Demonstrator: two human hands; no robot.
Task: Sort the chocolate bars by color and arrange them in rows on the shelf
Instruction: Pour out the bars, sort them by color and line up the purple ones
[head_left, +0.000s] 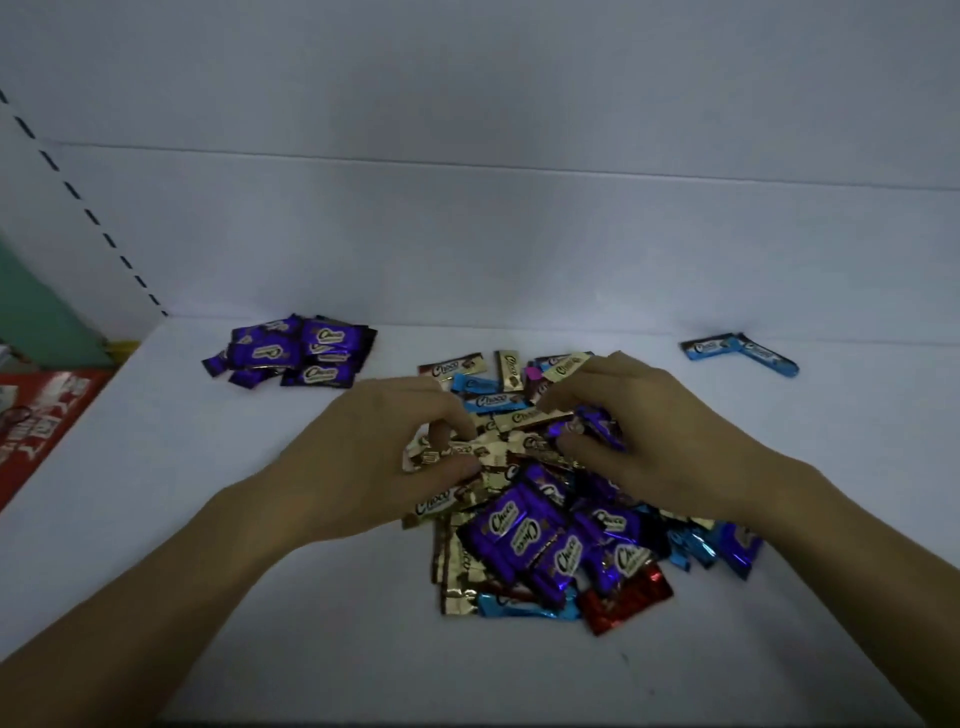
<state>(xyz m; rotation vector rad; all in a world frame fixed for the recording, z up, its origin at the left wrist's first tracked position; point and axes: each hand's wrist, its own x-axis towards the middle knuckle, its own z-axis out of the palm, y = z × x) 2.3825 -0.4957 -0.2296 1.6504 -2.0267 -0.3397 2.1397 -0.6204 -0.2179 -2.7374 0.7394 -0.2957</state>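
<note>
On the white shelf (208, 519) a mixed pile (545, 540) of chocolate bars lies in the middle: purple, gold, blue and one red bar (623, 597) at its near edge. The left hand (384, 447) is curled over the pile's left side, thumb and fingertips closed on a gold bar (457, 457); its fingers hide most of that wrapper, so how much of it they hold is hard to make out. The right hand (644, 436) is curled too, pinching a purple bar (587, 428) between thumb and fingers (only the wrapper's crumpled end shows). Both hands cover the bars beneath them.

At the back left, well apart from the pile, a purple group (291, 351) lies in a loose, overlapping cluster. At the back right, two blue bars (737, 353) touch end to end near the rear wall. A red box (36, 426) is cut off by the left edge; its print is too blurred to read.
</note>
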